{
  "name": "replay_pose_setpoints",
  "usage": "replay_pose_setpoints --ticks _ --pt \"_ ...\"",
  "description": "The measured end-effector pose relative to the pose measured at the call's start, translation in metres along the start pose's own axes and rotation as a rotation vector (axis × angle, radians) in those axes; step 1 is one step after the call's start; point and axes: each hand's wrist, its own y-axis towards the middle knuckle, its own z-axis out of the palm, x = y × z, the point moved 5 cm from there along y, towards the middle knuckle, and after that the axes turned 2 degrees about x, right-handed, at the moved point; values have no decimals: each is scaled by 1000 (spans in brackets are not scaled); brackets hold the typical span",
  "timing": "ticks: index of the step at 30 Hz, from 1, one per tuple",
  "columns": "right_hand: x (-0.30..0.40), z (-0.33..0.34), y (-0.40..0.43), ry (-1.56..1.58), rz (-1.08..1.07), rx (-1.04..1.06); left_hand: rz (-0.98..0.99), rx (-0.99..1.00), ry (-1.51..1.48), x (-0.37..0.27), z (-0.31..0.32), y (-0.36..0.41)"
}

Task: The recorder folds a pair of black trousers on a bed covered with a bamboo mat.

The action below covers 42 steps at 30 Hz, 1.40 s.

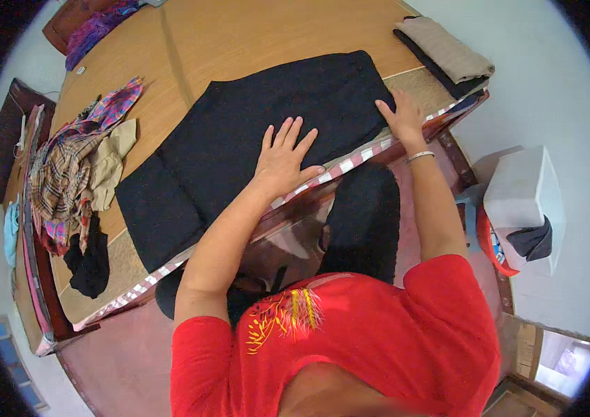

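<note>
A black cloth garment (253,125), which looks like a pair of trousers, lies spread along the near side of a bed covered with a tan mat. My left hand (287,156) rests flat on its middle near the front edge, fingers spread. At the garment's right end is my right hand (404,117), thumb apart from the fingers, touching or just over the cloth's edge. A bangle (421,155) circles my right wrist. Neither hand pinches the fabric.
Rumpled clothes (76,167), some plaid, are heaped on the left, with a black cloth (89,260) beside them. Folded garments (446,52) are stacked at the far right corner. A white box-like container (516,182) stands on the right by the wall. Purple cloth (97,31) lies at the far left.
</note>
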Motion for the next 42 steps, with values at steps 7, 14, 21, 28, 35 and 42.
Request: replay_pose_setpoints --ticks 7,14,21,28,35,42 --pt "-6 -3 7 -15 44 -4 -68 -39 -26 5 -5 -33" --pt "-7 -10 19 72 -2 99 -108 35 -146 9 -18 -41" --pt "12 -44 14 62 103 205 -230 -205 78 37 -4 -5" --pt "9 -39 13 28 116 271 -231 -103 64 34 1 -10" --pt "14 -35 13 501 253 337 -263 -48 36 33 -5 -28" --pt "18 -10 0 1553 470 209 -270 10 -16 33 -6 -30"
